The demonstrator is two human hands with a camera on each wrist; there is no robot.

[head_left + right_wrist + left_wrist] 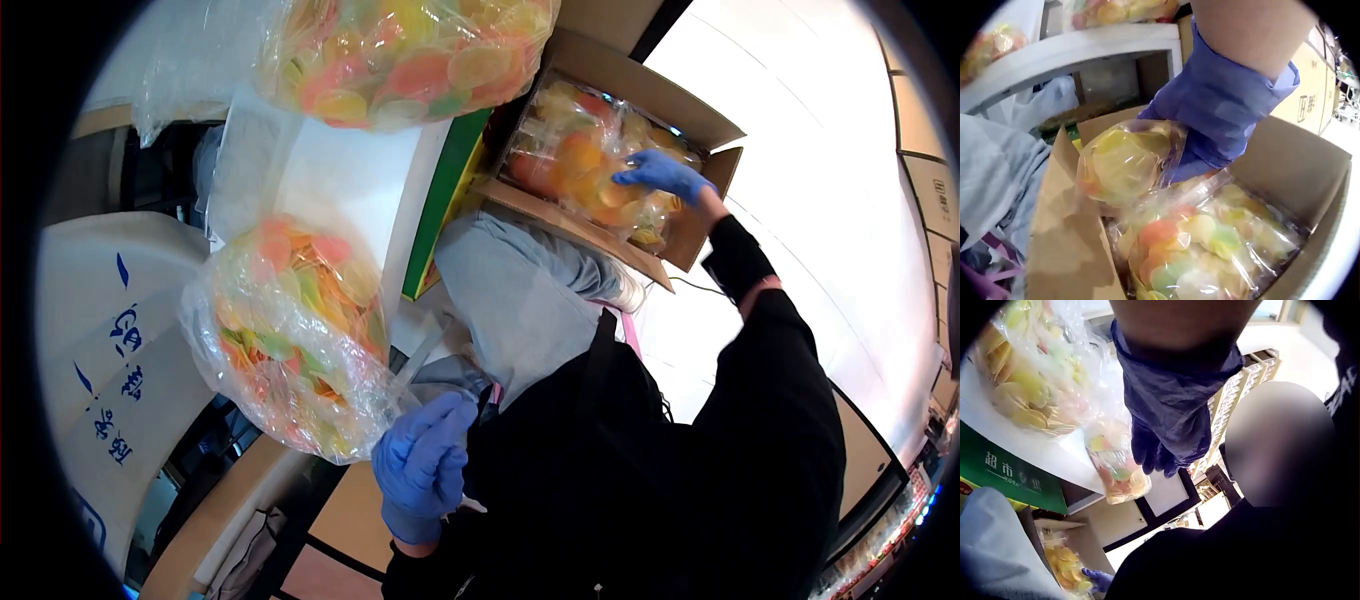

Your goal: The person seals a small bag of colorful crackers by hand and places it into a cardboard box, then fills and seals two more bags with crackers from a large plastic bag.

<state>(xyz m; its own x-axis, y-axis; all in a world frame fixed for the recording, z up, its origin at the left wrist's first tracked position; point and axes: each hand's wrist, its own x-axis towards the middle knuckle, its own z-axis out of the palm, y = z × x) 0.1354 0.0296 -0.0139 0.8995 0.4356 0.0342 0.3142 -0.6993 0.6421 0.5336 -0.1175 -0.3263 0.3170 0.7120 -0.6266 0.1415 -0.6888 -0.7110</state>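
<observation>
While a small clear bag of mostly yellow discs [1125, 162] hangs at the mouth of an open cardboard box [1291, 156], a person's blue-gloved right hand [1219, 119] clamps its side. Packed beneath it in the carton lie more clear bags [1200, 244] of red, orange, green and yellow discs. Bent and drawn together, the fingers of the gloved left hand [420, 455] sit against a large plastic bag [300, 320] of similar discs; whether they pinch its film cannot be told. That bag rests on a white table [345, 175], near a second bulging sack [410, 70]. Beside the carton are gray trousers [510, 285] and a green panel [437, 200], while a pale sheet with blue writing [130, 350] stands across the table's far side.
</observation>
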